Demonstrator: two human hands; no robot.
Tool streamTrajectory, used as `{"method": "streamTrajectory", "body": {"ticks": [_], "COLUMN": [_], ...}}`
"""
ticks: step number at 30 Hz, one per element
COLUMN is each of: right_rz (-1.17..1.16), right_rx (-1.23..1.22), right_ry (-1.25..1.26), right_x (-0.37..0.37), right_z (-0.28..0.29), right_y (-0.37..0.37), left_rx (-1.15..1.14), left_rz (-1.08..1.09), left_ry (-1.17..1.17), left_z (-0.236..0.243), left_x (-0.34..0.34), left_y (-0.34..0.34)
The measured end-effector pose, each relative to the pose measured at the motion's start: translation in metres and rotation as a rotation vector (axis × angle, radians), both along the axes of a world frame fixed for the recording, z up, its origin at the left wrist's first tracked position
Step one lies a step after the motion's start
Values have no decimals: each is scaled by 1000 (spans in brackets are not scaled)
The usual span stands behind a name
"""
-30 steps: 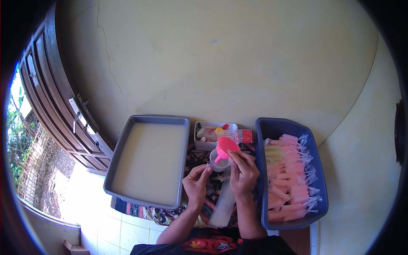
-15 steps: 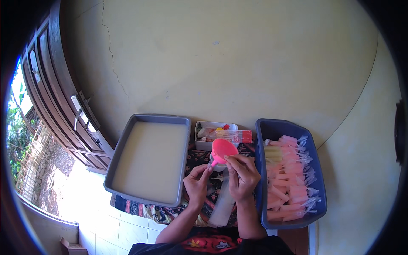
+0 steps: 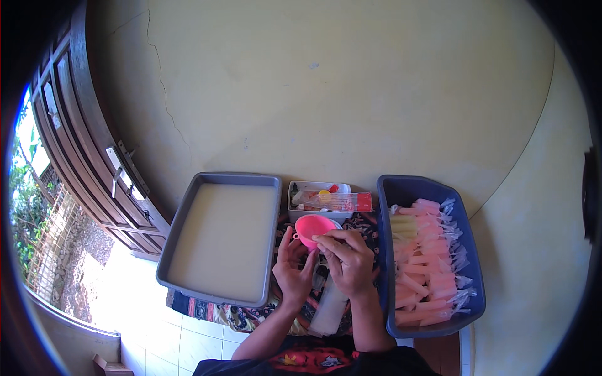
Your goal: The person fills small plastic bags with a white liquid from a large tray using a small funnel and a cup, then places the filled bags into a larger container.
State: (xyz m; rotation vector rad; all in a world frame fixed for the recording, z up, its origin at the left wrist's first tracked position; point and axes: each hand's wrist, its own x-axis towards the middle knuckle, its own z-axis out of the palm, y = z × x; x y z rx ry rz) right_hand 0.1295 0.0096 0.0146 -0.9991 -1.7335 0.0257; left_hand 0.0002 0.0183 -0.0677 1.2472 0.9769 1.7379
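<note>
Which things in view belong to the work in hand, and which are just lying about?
Probably in use:
- pink funnel, in the right hand, left hand close by
- grey tray of pale liquid
- flat clear plastic
- blue-grey bin of filled bags

Probably just lying about:
- cardboard box, on the floor
- white box of small items, though possibly supplies

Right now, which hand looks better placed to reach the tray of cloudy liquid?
Probably the left hand: it is nearer the grey plastic tray, just past its right edge. The right hand is farther off and pinches the pink funnel by its rim.
</note>
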Motion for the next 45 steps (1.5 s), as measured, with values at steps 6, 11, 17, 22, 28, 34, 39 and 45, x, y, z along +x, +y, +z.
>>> {"method": "streamTrajectory", "body": {"ticks": [6, 11, 17, 22, 28, 34, 39, 45], "right_rz": [19, 22, 59, -3, -118, -186, -210, 45], "right_rx": [18, 21, 11, -185, -199, -519, -299, -216], "right_ry": [-17, -26, 59, 330, -96, -78, 70, 329], "right_x": [-3, -4, -4, 12, 26, 18, 2, -22], "right_z": [12, 13, 8, -16, -59, -82, -61, -15], "right_y": [-1, 0, 1, 12, 35, 44, 45, 56], "left_rx": [355, 412, 406, 377, 343, 366, 392, 447], "left_rz": [301, 369, 304, 261, 251, 274, 250, 234], "left_ry": [335, 492, 522, 402, 362, 319, 304, 309], "left_z": [7, 10, 8, 0, -5, -6, 9, 60], "left_x": [-2, -8, -11, -12, -8, -4, -12, -52], "left_y": [11, 15, 11, 6, 5, 3, -11, -35]}}
